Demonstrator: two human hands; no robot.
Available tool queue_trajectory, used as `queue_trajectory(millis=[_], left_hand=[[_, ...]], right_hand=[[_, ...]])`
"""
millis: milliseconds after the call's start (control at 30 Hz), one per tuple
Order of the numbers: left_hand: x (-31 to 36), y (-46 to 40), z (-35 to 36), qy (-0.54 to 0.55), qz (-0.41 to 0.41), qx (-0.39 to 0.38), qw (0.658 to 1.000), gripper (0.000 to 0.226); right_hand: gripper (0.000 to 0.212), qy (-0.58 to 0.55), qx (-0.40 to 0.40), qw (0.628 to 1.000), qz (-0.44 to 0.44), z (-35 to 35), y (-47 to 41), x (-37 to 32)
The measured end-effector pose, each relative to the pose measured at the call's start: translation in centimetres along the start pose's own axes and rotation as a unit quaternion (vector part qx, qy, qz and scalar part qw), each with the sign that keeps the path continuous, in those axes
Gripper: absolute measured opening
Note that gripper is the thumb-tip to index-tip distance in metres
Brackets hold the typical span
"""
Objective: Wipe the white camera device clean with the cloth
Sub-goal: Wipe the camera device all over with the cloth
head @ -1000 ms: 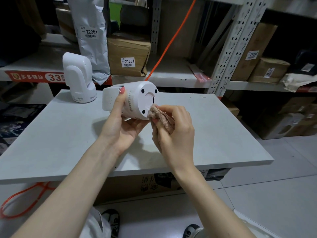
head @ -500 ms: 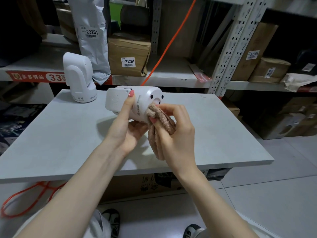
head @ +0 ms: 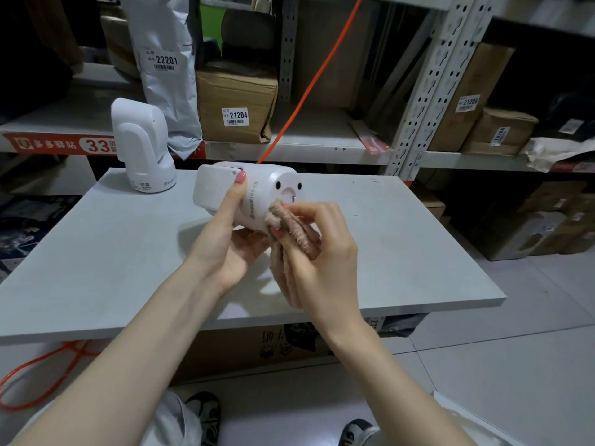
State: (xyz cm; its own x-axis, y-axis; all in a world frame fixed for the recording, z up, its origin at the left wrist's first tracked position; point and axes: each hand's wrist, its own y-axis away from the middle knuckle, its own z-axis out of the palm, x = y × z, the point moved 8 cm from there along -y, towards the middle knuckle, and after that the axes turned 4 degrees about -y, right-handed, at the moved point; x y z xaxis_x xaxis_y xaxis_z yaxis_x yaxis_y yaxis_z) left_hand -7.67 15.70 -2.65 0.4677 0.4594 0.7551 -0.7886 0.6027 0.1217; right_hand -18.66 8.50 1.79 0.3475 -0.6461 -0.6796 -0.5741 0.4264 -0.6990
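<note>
While the left hand [head: 225, 252] grips the white plastic camera device [head: 248, 197], the right hand [head: 325, 252] pinches the fuzzy brown cloth [head: 289, 230] on its round base; other sides look not yet wiped.

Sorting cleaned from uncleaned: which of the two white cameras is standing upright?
The white camera at the table's far left corner stands upright, untouched; the other camera lies sideways in the left hand.

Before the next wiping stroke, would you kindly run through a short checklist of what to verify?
1. Left hand grips the white camera device: ok.
2. Right hand holds the cloth: ok.
3. Cloth touches the device's round base: ok.
4. Device held above the table, not resting on it: ok.
5. Second white camera stands apart, out of the way: ok.
6. Base clean where wiped: cannot tell.
</note>
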Motion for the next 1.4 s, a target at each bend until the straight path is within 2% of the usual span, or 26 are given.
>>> queue_trajectory(millis=[133,300,433,500,600,633,767,933,1133,1200,1300,1400], left_hand=[[0.3,0.2,-0.2,0.000,-0.002,-0.012,1.000,0.053],[0.0,0.7,0.6,-0.030,-0.017,-0.043,0.998,0.058],[0.6,0.6,0.9,-0.033,-0.005,-0.041,0.999,0.049],[0.6,0.5,0.9,-0.038,-0.005,-0.040,0.998,0.045],[0.4,0.7,1.0,-0.080,-0.008,-0.038,0.996,0.043],[0.2,0.8,1.1,-0.099,-0.005,-0.040,0.994,0.044],[-0.5,0.9,1.9,-0.096,-0.010,-0.043,0.994,0.042],[-0.6,0.5,1.6,-0.043,-0.017,-0.026,0.999,0.043],[-0.4,0.5,0.6,0.013,-0.059,0.002,0.998,0.060],[-0.4,0.5,0.7,0.014,-0.058,-0.001,0.998,0.066],[-0.7,0.8,1.5,0.003,-0.060,-0.017,0.998,0.072],[-0.9,0.9,2.1,-0.012,-0.045,-0.022,0.999,0.058]], right_hand=[[0.016,-0.008,0.008,1.000,0.012,0.4,0.1,0.0],[0.012,-0.034,0.077,0.996,0.024,-1.3,-1.1,-0.6],[0.015,-0.061,0.091,0.993,0.041,-1.6,-1.2,-0.9],[0.012,-0.103,0.099,0.986,0.087,-1.5,-1.2,-0.3],[0.010,-0.217,0.149,0.941,0.213,-2.3,-1.2,2.1],[0.011,-0.224,0.162,0.934,0.227,-2.8,-1.4,2.6],[0.011,-0.116,0.168,0.967,0.150,-4.3,-2.1,1.4],[0.016,-0.053,0.100,0.993,0.034,-2.7,-1.2,-0.8],[0.021,0.076,0.001,0.989,-0.123,-1.1,-0.7,-2.2],[0.019,0.102,0.015,0.987,-0.120,-1.9,-1.2,-1.8],[0.015,0.102,0.068,0.990,-0.064,-3.8,-1.9,-0.8],[0.012,0.034,0.100,0.994,0.013,-3.9,-1.5,-0.3]])
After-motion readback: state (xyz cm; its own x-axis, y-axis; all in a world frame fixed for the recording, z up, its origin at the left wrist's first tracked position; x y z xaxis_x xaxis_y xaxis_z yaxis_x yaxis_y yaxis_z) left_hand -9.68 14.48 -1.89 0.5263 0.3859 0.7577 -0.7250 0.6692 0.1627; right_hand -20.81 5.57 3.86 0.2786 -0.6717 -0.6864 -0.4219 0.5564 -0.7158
